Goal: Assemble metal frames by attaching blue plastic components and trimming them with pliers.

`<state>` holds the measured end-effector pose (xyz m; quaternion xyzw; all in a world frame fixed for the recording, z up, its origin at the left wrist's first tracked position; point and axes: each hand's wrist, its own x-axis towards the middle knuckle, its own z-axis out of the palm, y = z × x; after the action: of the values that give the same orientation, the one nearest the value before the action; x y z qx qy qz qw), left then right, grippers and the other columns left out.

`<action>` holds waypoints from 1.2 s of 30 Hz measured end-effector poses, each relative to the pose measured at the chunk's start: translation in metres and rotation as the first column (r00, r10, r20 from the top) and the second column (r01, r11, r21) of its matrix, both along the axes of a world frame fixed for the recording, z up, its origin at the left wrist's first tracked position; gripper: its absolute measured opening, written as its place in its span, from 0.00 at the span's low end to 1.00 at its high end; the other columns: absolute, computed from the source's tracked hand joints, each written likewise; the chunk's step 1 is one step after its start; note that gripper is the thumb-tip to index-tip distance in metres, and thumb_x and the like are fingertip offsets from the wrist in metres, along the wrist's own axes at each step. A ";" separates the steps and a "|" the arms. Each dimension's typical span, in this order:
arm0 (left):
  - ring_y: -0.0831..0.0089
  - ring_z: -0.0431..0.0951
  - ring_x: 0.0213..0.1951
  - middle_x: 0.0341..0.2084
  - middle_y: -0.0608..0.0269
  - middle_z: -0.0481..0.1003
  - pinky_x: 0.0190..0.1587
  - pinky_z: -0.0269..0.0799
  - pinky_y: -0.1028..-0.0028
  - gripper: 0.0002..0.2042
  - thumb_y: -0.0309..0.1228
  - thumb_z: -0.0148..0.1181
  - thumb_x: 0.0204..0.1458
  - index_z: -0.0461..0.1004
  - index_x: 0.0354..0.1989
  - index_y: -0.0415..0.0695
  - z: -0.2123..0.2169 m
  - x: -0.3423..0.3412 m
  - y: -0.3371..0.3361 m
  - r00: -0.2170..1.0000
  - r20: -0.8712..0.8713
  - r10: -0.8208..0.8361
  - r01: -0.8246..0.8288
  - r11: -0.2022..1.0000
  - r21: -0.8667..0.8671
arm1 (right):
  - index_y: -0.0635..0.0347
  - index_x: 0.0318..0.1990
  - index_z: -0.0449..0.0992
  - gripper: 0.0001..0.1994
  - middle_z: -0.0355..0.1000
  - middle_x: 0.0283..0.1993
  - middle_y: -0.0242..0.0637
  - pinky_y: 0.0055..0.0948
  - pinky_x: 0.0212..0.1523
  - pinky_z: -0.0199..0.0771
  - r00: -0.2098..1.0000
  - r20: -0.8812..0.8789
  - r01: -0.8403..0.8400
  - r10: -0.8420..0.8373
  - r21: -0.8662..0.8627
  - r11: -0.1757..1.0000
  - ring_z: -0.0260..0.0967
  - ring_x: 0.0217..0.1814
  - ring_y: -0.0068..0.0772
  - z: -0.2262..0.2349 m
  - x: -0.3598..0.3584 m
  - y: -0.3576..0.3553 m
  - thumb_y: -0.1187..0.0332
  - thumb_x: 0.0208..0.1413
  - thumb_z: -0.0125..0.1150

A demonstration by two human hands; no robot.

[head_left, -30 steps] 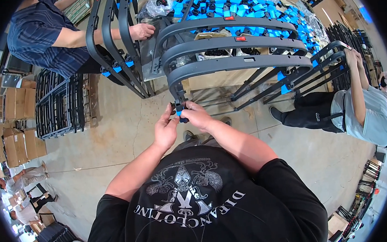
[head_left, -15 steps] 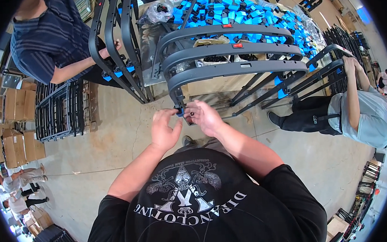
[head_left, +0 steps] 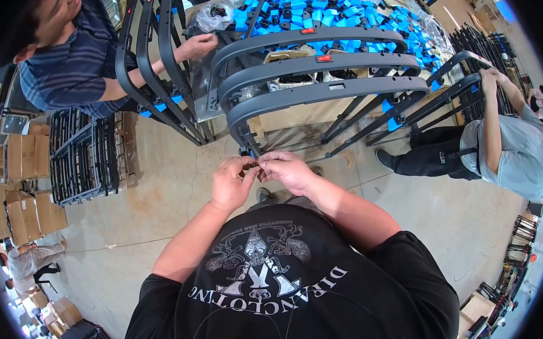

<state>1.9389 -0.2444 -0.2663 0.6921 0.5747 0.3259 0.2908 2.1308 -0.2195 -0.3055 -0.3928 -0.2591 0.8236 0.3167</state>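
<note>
Since half a second ago: hands have closed in on each other. Right palm was open and apart from the left; now the fingertips meet just below the near corner of the closest frame. Co-worker at left has also moved: arm now reaches out past the left-side frames, hand over the table.

Right hand (head_left: 287, 172): thumb and fingers pinched on a small dark part (head_left: 254, 165), mostly hidden by the fingers. Left hand (head_left: 230, 183): fingers curled, tips right at the same part; can't tell if they grip it too. Part sits between the two sets of fingertips, in front of the torso, near the lower end of the nearest dark grey frame (head_left: 335, 93). Can't tell if it touches the frame.

Two more bent frames stand behind that one, each with a red piece on top. Behind them, table carries a big pile of blue and black parts (head_left: 317, 8), plus a clear plastic bag (head_left: 213, 15) at the pile's left end. Left: three upright frames (head_left: 167, 45) with blue pieces low down, co-worker in a dark striped shirt (head_left: 70, 73) beside them. Right: co-worker in a light shirt (head_left: 510, 152), both hands on another frame's end. Far left: stacked black frames (head_left: 87, 153), cardboard boxes (head_left: 25, 156).
</note>
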 end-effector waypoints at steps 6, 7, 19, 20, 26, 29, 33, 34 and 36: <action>0.61 0.80 0.32 0.29 0.59 0.79 0.38 0.77 0.66 0.09 0.26 0.68 0.46 0.81 0.37 0.43 -0.002 -0.001 0.002 1.000 -0.022 0.006 -0.005 0.999 0.050 | 0.68 0.46 0.78 0.10 0.76 0.38 0.36 0.28 0.43 0.75 0.982 0.184 -0.087 0.045 0.228 0.970 0.73 0.38 0.25 0.010 -0.010 -0.001 0.69 0.62 0.61; 0.62 0.80 0.31 0.28 0.59 0.79 0.37 0.77 0.67 0.09 0.26 0.68 0.46 0.81 0.36 0.43 -0.002 0.000 0.003 1.000 -0.024 0.012 -0.011 0.999 0.039 | 0.68 0.46 0.78 0.11 0.76 0.37 0.36 0.27 0.42 0.74 0.969 0.245 -0.088 0.011 0.304 0.948 0.73 0.38 0.24 0.009 -0.012 -0.001 0.69 0.62 0.62; 0.52 0.82 0.32 0.31 0.47 0.80 0.37 0.77 0.60 0.11 0.33 0.62 0.58 0.79 0.40 0.37 -0.019 -0.009 0.015 0.970 -0.068 0.235 -0.244 0.952 -0.188 | 0.66 0.45 0.78 0.13 0.80 0.37 0.41 0.27 0.38 0.77 0.821 0.570 -0.221 -0.043 0.385 0.896 0.78 0.36 0.27 -0.012 -0.020 0.039 0.71 0.53 0.69; 0.47 0.81 0.34 0.32 0.44 0.80 0.39 0.77 0.58 0.11 0.33 0.60 0.59 0.79 0.40 0.36 -0.017 -0.008 0.018 0.971 -0.155 0.185 -0.210 0.964 -0.164 | 0.66 0.46 0.78 0.14 0.80 0.37 0.41 0.27 0.37 0.77 0.841 0.542 -0.215 -0.011 0.352 0.911 0.77 0.35 0.27 -0.012 -0.021 0.041 0.72 0.53 0.69; 0.44 0.80 0.36 0.31 0.42 0.79 0.40 0.76 0.55 0.11 0.34 0.60 0.60 0.79 0.38 0.37 -0.016 -0.011 0.025 0.971 -0.179 0.159 -0.201 0.949 -0.244 | 0.69 0.47 0.76 0.14 0.79 0.37 0.39 0.26 0.35 0.77 0.909 0.412 -0.191 0.057 0.291 0.937 0.76 0.34 0.25 -0.014 -0.020 0.047 0.76 0.54 0.68; 0.44 0.81 0.36 0.31 0.42 0.80 0.39 0.76 0.55 0.11 0.34 0.60 0.60 0.79 0.36 0.38 -0.013 -0.011 0.026 0.968 -0.178 0.179 -0.227 0.927 -0.299 | 0.70 0.47 0.76 0.13 0.78 0.36 0.38 0.25 0.33 0.76 0.936 0.348 -0.162 0.058 0.281 0.946 0.75 0.32 0.24 -0.011 -0.020 0.047 0.77 0.55 0.66; 0.45 0.81 0.35 0.30 0.42 0.79 0.39 0.76 0.55 0.10 0.34 0.61 0.59 0.79 0.35 0.38 -0.019 -0.011 0.026 0.969 -0.166 0.185 -0.226 0.935 -0.272 | 0.72 0.46 0.76 0.13 0.78 0.34 0.38 0.24 0.32 0.76 0.936 0.352 -0.130 0.023 0.283 0.950 0.75 0.30 0.24 -0.020 -0.020 0.048 0.76 0.55 0.67; 0.45 0.81 0.35 0.30 0.43 0.79 0.38 0.76 0.56 0.10 0.34 0.61 0.59 0.79 0.35 0.38 -0.021 -0.012 0.027 0.972 -0.147 0.185 -0.221 0.932 -0.289 | 0.72 0.46 0.76 0.13 0.78 0.34 0.38 0.24 0.32 0.76 0.936 0.351 -0.130 0.023 0.283 0.950 0.75 0.30 0.24 -0.021 -0.019 0.050 0.76 0.55 0.67; 0.45 0.81 0.34 0.29 0.43 0.79 0.37 0.76 0.56 0.11 0.34 0.61 0.59 0.79 0.35 0.38 -0.025 -0.013 0.027 0.975 -0.127 0.184 -0.215 0.928 -0.304 | 0.72 0.45 0.76 0.13 0.78 0.33 0.39 0.24 0.30 0.75 0.960 0.264 -0.143 0.089 0.192 0.971 0.75 0.30 0.24 -0.023 -0.016 0.056 0.76 0.54 0.68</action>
<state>1.9256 -0.2169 -0.2908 0.5894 0.7002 0.2240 0.3349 2.1145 -0.1634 -0.3284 -0.4435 -0.4056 0.7518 0.2713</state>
